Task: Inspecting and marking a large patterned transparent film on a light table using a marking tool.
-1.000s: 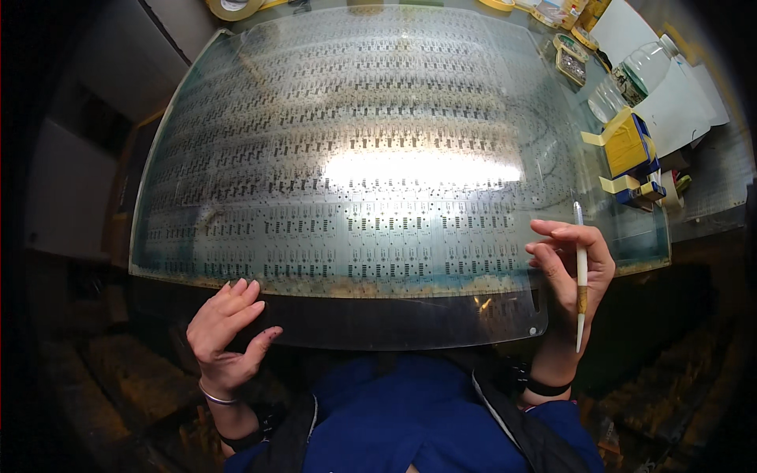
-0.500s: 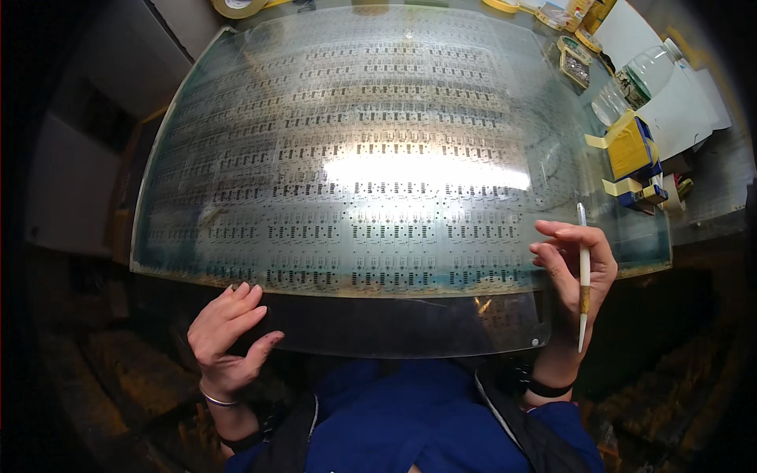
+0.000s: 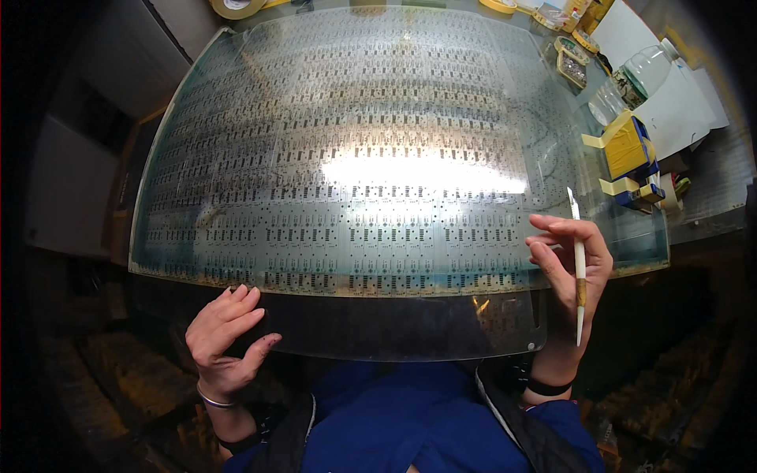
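A large glass sheet lies before me, under it or on it a film with rows of small dark circuit patterns. My left hand rests with fingers loosely stretched at the sheet's near edge, by its left part, and holds nothing. My right hand is at the sheet's near right side, fingers curled around a slim white craft knife. The knife stands nearly upright, its pointed blade end away from me, with brownish tape around its lower shaft. Below the sheet's near edge lies a dark, transparent panel.
Right of the sheet stand a blue tape dispenser with yellow tape, a clear plastic bottle and white paper. Tape rolls lie along the far edge. A small container sits at the far right.
The craft knife has tilted slightly, its upper end moving left so that the blade shows more clearly. My right hand has shifted a little left; my left hand is nearly still.
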Action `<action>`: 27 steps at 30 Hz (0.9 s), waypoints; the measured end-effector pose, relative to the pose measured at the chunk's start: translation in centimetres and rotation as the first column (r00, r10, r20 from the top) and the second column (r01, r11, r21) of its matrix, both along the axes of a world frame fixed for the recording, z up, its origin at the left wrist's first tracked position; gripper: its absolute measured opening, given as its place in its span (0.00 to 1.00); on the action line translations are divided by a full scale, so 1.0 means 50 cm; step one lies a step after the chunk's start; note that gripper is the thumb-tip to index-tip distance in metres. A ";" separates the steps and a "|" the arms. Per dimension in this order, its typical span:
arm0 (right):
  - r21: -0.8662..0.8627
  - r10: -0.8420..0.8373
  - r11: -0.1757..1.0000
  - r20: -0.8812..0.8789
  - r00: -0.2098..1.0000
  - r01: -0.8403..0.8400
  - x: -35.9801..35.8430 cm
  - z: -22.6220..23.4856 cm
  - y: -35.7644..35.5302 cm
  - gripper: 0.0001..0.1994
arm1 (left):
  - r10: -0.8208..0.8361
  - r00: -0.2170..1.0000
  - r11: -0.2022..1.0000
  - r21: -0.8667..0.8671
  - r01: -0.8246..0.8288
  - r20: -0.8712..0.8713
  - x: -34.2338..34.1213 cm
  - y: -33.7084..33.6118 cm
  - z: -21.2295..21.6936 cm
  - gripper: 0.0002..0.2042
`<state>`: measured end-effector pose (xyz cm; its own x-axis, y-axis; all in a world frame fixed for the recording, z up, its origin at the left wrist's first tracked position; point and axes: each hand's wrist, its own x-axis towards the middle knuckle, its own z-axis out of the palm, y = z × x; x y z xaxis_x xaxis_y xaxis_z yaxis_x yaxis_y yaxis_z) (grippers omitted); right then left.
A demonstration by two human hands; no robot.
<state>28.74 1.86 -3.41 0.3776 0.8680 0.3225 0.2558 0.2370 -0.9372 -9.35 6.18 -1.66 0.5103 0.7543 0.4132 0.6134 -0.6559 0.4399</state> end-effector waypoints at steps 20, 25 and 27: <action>0.023 -0.013 1.000 0.006 1.000 0.012 0.001 0.013 -0.002 0.13 | 0.039 0.999 0.999 0.002 -0.039 -0.029 -0.001 -0.019 0.063 0.16; 0.030 -0.029 0.999 0.001 1.000 0.029 -0.004 0.013 -0.001 0.13 | 0.039 0.999 0.999 0.032 -0.039 -0.004 0.000 -0.013 0.057 0.15; 0.046 -0.037 0.998 0.009 0.999 0.037 -0.002 0.010 -0.001 0.13 | 0.034 0.999 0.999 0.038 -0.034 0.002 0.000 -0.010 0.050 0.15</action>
